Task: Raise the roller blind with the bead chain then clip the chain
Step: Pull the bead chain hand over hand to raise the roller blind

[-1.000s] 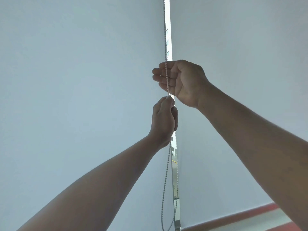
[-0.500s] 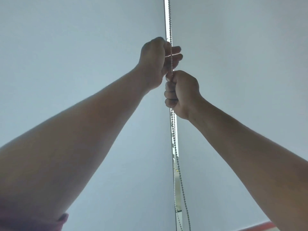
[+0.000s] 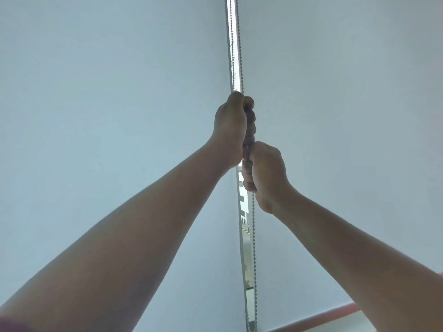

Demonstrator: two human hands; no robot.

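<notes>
Vertically, bead chain [image 3: 241, 56] through both fists

Through the narrow bright gap [image 3: 242, 212] running down the centre of the frame, a sliver of outdoor scene shows, too small to make out. At lower right, a red strip [image 3: 318, 319] slants upward beside a pale surface [image 3: 374, 325].

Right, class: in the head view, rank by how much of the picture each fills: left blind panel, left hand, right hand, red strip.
1. left blind panel
2. left hand and right hand, alike
3. red strip
</notes>
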